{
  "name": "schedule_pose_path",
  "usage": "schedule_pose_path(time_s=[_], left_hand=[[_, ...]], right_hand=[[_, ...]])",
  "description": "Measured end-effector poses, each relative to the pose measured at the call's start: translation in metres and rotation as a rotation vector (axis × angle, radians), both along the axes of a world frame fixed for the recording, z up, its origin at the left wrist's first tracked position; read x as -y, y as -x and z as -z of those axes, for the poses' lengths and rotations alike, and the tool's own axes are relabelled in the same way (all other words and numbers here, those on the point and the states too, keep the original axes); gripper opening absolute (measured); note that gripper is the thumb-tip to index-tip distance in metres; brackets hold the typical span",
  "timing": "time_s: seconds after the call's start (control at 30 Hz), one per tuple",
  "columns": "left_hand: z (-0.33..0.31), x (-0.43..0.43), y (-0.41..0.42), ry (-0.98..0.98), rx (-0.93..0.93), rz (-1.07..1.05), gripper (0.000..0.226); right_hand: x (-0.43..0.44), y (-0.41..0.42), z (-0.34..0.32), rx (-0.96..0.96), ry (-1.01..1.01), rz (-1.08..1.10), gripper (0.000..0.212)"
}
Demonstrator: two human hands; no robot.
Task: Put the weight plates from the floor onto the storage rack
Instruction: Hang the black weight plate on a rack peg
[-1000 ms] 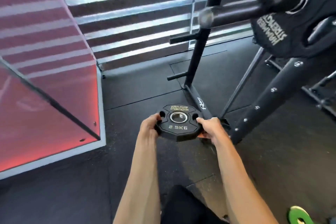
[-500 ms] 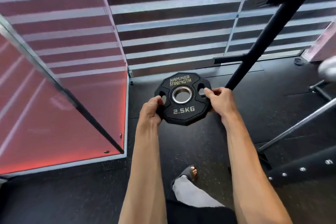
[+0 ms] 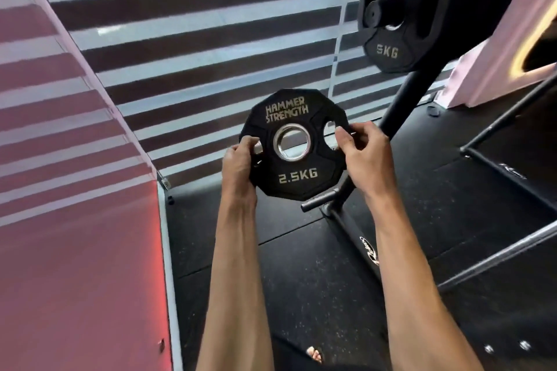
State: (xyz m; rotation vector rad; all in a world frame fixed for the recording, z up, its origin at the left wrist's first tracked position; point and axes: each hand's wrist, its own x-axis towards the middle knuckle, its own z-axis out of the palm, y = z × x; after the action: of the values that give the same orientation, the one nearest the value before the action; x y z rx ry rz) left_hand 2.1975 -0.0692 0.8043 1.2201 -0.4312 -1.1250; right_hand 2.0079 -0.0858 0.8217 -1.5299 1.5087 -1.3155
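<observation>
Midway: holding 2.5 kg plate off the floor, just left of rack post, left hand and right hand each curled round a side edge; 5 kg plate already hung on upper peg, this one not yet.

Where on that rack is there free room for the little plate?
The short lower peg, under the held 2.5 kg plate, is bare. The upper peg already carries the 5 kg plate. Bare floor mat lies beside the rack base.
</observation>
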Motion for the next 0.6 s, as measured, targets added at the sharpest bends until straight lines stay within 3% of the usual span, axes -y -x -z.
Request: schedule_pose_path(time_s=[0.2, 0.37, 0.6], left_hand=[[-0.031, 0.081, 0.000, 0.147, 0.135, 0.178, 0.048], [-0.062, 0.148, 0.011, 0.186, 0.092, 0.317, 0.035], [-0.089, 0.228, 0.019, 0.339, 0.039, 0.582, 0.037]], right_hand=[[0.036, -0.002, -0.025, 0.058, 0.208, 0.171, 0.011], [0.066, -0.009, -0.046, 0.064, 0.355, 0.357, 0.019], [0.111, -0.026, -0.065, 0.004, 0.496, 0.664, 0.024]])
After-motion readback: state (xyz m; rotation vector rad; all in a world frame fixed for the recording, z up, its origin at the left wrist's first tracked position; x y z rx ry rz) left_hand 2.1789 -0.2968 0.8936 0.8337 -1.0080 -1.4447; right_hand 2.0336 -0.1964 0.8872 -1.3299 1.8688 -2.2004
